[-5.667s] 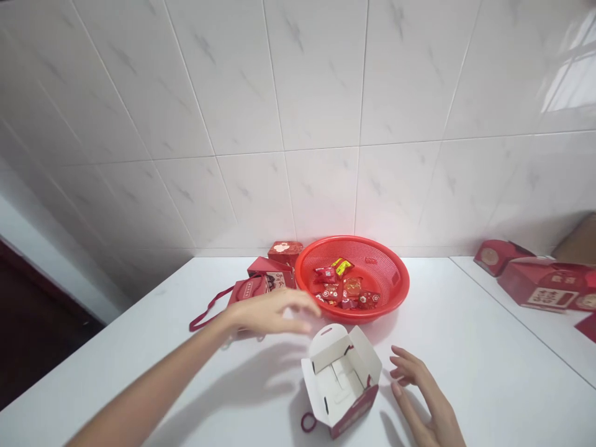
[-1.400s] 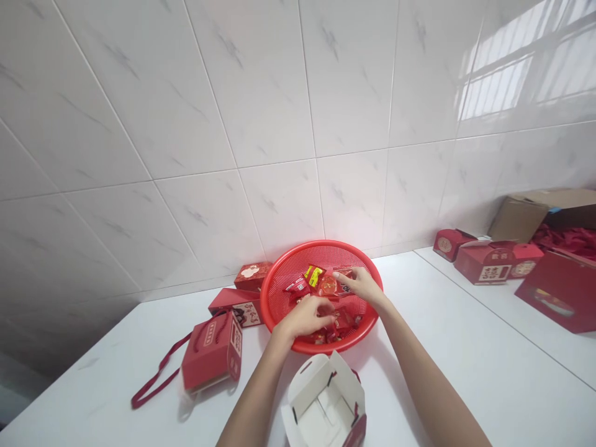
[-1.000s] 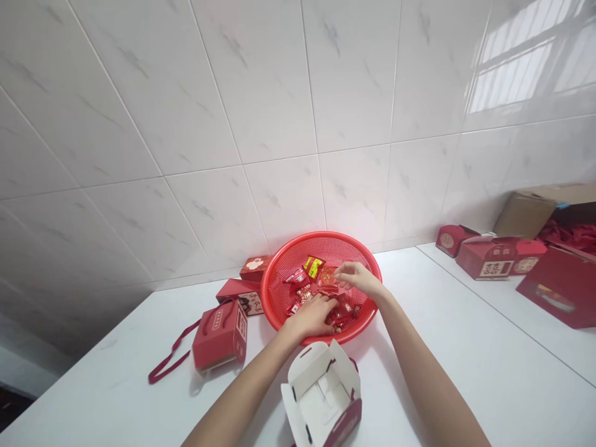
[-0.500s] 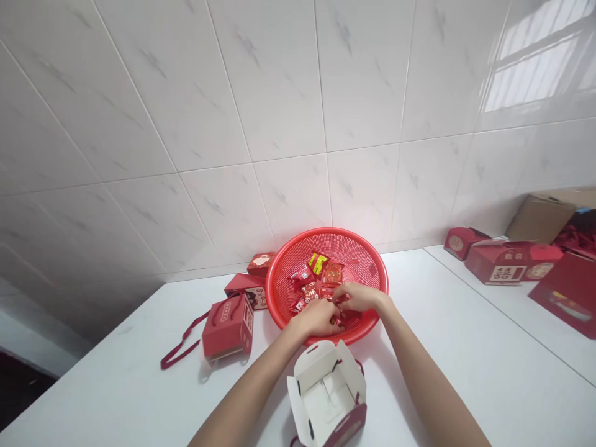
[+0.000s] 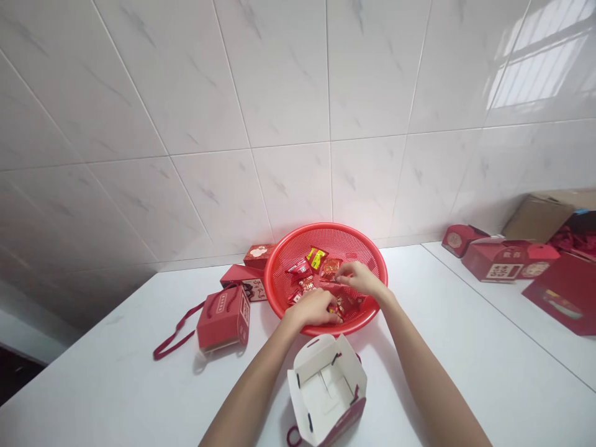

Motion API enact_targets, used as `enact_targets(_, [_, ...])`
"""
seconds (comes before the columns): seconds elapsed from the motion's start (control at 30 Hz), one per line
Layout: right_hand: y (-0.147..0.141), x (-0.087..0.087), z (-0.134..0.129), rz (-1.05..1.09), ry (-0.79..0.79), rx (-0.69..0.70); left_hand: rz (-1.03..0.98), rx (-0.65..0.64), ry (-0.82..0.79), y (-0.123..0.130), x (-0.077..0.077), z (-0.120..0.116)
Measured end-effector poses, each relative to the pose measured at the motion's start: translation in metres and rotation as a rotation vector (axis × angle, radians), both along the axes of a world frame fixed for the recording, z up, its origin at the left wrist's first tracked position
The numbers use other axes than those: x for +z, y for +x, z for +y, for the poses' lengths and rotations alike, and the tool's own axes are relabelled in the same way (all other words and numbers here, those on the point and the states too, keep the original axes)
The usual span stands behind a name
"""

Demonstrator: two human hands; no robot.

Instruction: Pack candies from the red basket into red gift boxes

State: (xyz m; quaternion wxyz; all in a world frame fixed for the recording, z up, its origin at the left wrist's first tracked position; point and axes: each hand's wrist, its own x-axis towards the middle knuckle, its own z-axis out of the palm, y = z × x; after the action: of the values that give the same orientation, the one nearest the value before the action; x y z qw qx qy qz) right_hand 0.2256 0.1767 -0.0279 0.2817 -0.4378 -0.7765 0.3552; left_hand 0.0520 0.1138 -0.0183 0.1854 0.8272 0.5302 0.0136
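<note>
I count 1 basket [image 5: 358, 247], holding 1 yellow packet [image 5: 316, 257] and red packets [image 5: 299, 269] too overlapped to tally. Left hand [image 5: 315, 307], right hand [image 5: 357, 277] inside, apart, curled; grips: cannot tell. 1 open box [image 5: 326, 392] alongside.

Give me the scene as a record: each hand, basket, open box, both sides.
Left hand: in the red basket, at the wrapped packets; whether it holds one is hidden
Right hand: over the basket, beside an orange-red packet; contact unclear
Packet colours: mostly red, one partly yellow
Open box: in front of the basket, flaps raised
Left side: three red boxes, dark red strap
Right side: more red boxes, brown carton
</note>
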Motion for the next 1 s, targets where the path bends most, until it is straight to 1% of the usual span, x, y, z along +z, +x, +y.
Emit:
enact_targets(0.13, [0.002,0.002,0.002,0.257,0.012,-0.138,-0.054,0.039,0.01,0.0,0.001,-0.003])
enact_targets(0.27, [0.003,0.009,-0.001,0.493,-0.009,-0.22,-0.102,0.031,-0.002,-0.004,0.002,-0.004])
enact_targets(0.4, [0.004,0.016,-0.002,0.67,-0.043,-0.292,-0.159,0.026,0.012,-0.014,0.005,-0.004])
enact_targets(0.5, [0.006,0.019,-0.001,0.772,-0.072,-0.33,-0.205,0.048,-0.003,-0.024,0.009,-0.004])
enact_targets(0.57, [0.008,0.02,0.001,0.829,-0.092,-0.361,-0.216,0.037,-0.071,-0.029,0.012,-0.006])
enact_targets(0.63, [0.01,0.021,0.002,0.88,-0.116,-0.392,-0.19,0.006,-0.143,-0.033,0.017,-0.009])
enact_targets(0.7, [0.013,0.023,0.002,0.925,-0.143,-0.409,-0.144,-0.021,-0.176,-0.035,0.024,-0.012])
enact_targets(0.8, [0.015,0.027,0.0,0.986,-0.178,-0.413,-0.103,-0.025,-0.176,-0.038,0.033,-0.016])
enact_targets(0.87, [0.016,0.03,-0.002,1.029,-0.195,-0.411,-0.1,-0.025,-0.174,-0.042,0.036,-0.017])
enact_targets(1.0, [0.013,0.03,-0.002,1.107,-0.238,-0.406,-0.153,0.0,-0.112,-0.053,0.032,-0.013])
